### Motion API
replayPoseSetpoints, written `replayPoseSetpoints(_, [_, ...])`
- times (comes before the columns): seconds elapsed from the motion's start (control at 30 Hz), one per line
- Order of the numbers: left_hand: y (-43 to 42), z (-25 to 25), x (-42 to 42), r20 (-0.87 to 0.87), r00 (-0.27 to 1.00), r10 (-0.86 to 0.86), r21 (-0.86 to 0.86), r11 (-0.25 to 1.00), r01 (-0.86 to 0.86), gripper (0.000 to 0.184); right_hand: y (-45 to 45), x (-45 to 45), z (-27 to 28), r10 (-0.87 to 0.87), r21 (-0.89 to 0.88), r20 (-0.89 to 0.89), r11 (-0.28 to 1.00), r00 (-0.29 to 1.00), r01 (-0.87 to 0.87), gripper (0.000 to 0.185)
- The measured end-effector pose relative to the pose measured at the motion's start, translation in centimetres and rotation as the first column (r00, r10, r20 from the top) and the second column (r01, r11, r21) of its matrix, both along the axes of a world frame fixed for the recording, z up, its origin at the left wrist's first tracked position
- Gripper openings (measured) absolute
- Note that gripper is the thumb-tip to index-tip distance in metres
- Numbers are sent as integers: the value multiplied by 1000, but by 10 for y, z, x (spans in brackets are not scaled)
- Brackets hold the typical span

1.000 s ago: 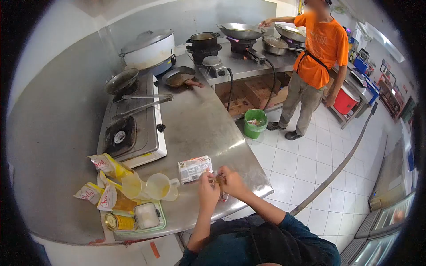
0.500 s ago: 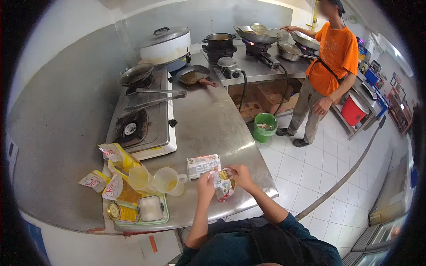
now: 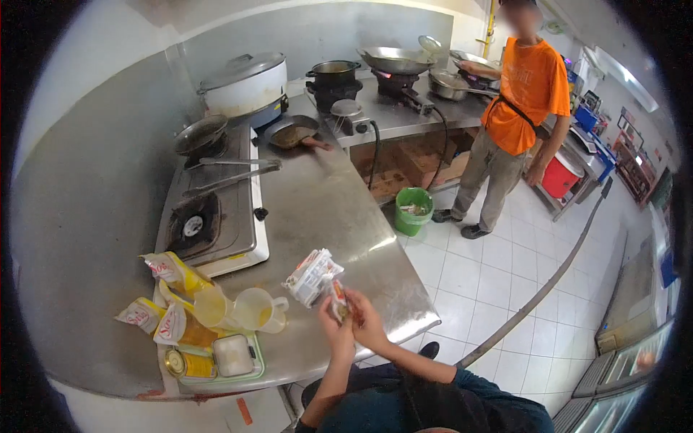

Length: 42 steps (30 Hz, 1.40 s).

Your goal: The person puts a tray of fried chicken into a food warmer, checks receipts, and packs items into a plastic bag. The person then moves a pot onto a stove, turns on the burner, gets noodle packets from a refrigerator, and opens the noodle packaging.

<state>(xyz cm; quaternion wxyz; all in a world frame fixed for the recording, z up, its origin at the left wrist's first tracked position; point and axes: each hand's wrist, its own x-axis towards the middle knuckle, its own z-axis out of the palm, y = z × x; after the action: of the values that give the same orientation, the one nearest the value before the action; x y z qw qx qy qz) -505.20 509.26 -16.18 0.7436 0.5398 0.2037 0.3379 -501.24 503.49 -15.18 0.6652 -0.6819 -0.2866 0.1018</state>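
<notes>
Both my hands are closed on a crumpled white packet (image 3: 336,291) with red and yellow print, just above the steel counter's front edge. My left hand (image 3: 336,326) grips its left side and my right hand (image 3: 367,317) its right side. The fingers cover much of it, so what is inside cannot be made out. Right behind my hands, a second white printed packet (image 3: 309,277) lies on the counter (image 3: 339,216). To the left stand two clear plastic jugs (image 3: 258,310), one with some yellow liquid in it.
Yellow pouches (image 3: 180,325), a yellow can (image 3: 191,364) and a lidded square container (image 3: 233,356) sit at the front left. Behind them is a gas stove (image 3: 216,216) with tongs (image 3: 231,177). A person in an orange shirt (image 3: 530,94) stands near the woks (image 3: 395,61); a green bin (image 3: 413,213) is on the floor.
My hands have drawn together around the packet and turned it more upright. The counter packet now lies at a slant. The person's raised hand has let go of the ladle, and the view has shifted right.
</notes>
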Motion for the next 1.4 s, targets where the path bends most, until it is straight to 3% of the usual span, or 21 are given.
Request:
replayPoseSetpoints(0.07, [0,-6,-3,-30,999,-24,-70,997,21,52,-1,-7,2,-33,29,129,999,991,29,54])
replayPoseSetpoints(0.1, [-1,-10,-6,-57,997,-57,-60,997,54,53,-5,-7,4,51,-42,5,998,999,-51,58])
replayPoseSetpoints(0.3, [9,-11,-12,-137,965,-225,54,971,234,62,-16,6,-2,183,-132,-146,970,972,-203,62])
replayPoseSetpoints(0.37, [16,-9,-7,-87,955,-282,47,957,287,69,-17,14,-6,219,-72,38,974,975,-216,62])
replayPoseSetpoints(0.4, [19,-4,-9,-54,944,-326,-50,945,323,67,-17,16,-9,235,-44,127,972,964,-231,62])
replayPoseSetpoints(0.47, [23,8,-14,19,917,-398,-239,889,390,62,-22,31,-15,390,87,-45,919,920,-386,62])
replayPoseSetpoints(0.5, [23,4,-13,35,922,-385,-214,899,383,61,-23,35,-16,468,164,-122,879,876,-447,62])
replayPoseSetpoints(0.57, [22,-8,-11,68,929,-364,-164,914,371,58,-21,32,-18,333,89,-107,942,937,-324,62])
replayPoseSetpoints(0.67, [5,-9,-3,-123,984,-129,54,989,137,54,-13,15,-9,75,6,-39,997,996,-75,61])
replayPoseSetpoints(0.8, [-7,-21,-1,-226,972,-56,0,998,58,51,-8,2,-26,-135,-55,52,989,989,138,62])
replayPoseSetpoints(0.9, [-9,-35,0,-186,980,-67,-40,997,60,50,-9,-1,-39,-14,22,-184,1000,983,18,62])
replayPoseSetpoints(0.97, [-12,-34,-1,-191,980,-48,-16,999,46,49,-13,3,-41,52,-71,-42,996,998,-55,63])
replayPoseSetpoints(1.07, [-5,-33,-1,-123,972,-198,36,978,204,39,-19,9,-38,162,-168,81,975,983,-146,64])
replayPoseSetpoints(1.1, [0,-37,-3,-189,955,-228,56,968,243,36,-20,10,-36,198,-191,106,966,974,-176,64])
replayPoseSetpoints(1.2, [11,-42,-9,-334,899,-282,104,937,333,28,-34,24,-12,372,-234,-3,902,928,-362,63])
replayPoseSetpoints(1.37, [25,-47,-13,-512,808,-292,130,904,408,25,-36,44,-25,513,-208,21,842,858,-498,67])
replayPoseSetpoints(1.4, [26,-47,-14,-465,824,-325,90,908,408,25,-36,48,-28,541,-187,37,830,840,-526,67])
